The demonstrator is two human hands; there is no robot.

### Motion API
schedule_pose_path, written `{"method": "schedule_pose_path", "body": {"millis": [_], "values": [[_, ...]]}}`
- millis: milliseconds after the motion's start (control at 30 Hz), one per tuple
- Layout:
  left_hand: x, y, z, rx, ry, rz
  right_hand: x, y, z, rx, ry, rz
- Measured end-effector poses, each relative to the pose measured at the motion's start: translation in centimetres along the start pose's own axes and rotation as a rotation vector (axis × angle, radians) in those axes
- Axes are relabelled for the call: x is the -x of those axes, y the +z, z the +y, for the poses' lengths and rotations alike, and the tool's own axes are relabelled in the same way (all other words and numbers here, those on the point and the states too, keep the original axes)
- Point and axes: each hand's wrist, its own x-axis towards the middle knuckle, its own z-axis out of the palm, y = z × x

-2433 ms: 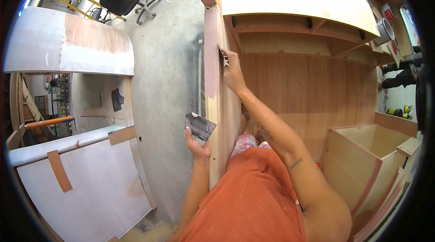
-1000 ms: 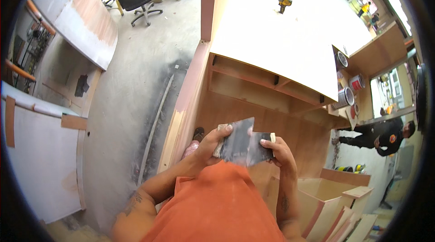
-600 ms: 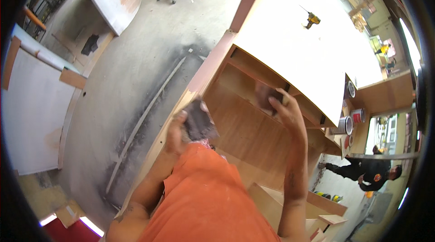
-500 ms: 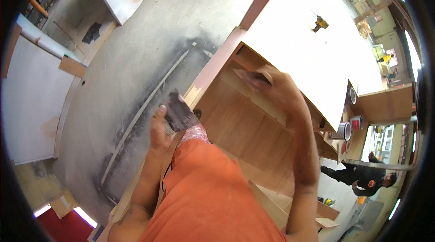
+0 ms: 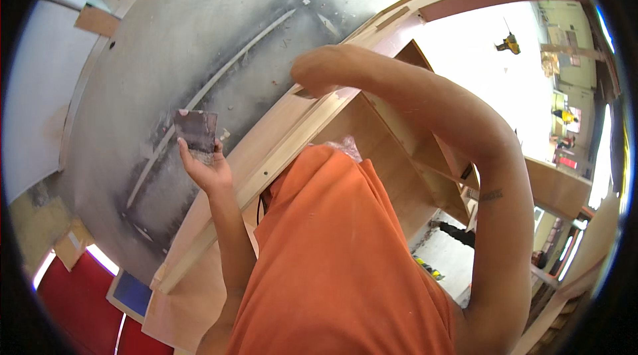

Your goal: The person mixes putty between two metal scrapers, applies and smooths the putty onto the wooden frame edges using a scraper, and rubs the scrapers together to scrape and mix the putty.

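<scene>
Holds a dark grey, square, flat plate (image 5: 197, 127) with paler smudges in the left hand (image 5: 207, 165), at nine o'clock. Grasps the plate by its lower end, with thumb at the left and fingers curled up at the right. Shows a pale, rough band (image 5: 201, 155) along that lower end, right beside the palm. Extends upward from the left hand toward eleven o'clock, directly touching it, over the dusty grey concrete floor (image 5: 139, 82) and a long, narrow, pale strip (image 5: 232, 63) on that floor.

Bends the right arm up and across toward twelve o'clock. Curls the right hand (image 5: 318, 69), slightly blurred, around a flat brownish-grey piece (image 5: 304, 93), mostly hidden, with just a small edge in sight beneath the fist. Sits between one and two o'clock from the left hand, well apart from it. Cannot tell whether touching the long pale wooden rail (image 5: 282, 157) running from seven o'clock to one.

Wears a loose orange shirt (image 5: 352, 242) at six o'clock. Includes a yellow-and-black power drill (image 5: 508, 44) on a bright white counter (image 5: 518, 82) at two o'clock, and a glossy red panel (image 5: 73, 308) at eight.
</scene>
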Motion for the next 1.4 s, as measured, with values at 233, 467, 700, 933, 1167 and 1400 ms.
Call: {"method": "schedule_pose_path", "body": {"millis": [233, 467, 700, 933, 1167, 1400], "values": [[-1.5, 2.2, 0.7, -0.001, 0.012, -0.106, -2.5, -1.1, 0.0, 0.205, -0.120, -0.088], [-1.2, 2.9, 0.6, 0.036, 0.034, -0.164, -4.5, 2.2, 1.0, 0.318, -0.063, -0.263], [0.9, 1.5, 0.5, 0.030, 0.074, -0.053, -3.6, 2.7, 7.0, 0.381, -0.016, -0.194], [1.9, 0.8, 0.5, 0.007, 0.111, -0.002, -2.3, 2.0, 12.9, 0.420, 0.183, -0.211], [2.3, 1.7, 0.4, 0.052, 0.129, -0.083, -1.5, 1.3, 17.4, 0.412, 0.235, -0.243], [2.5, 1.8, 0.1, 0.104, 0.125, 0.017, -1.1, 1.1, 23.1, 0.414, 0.237, -0.267]]}}
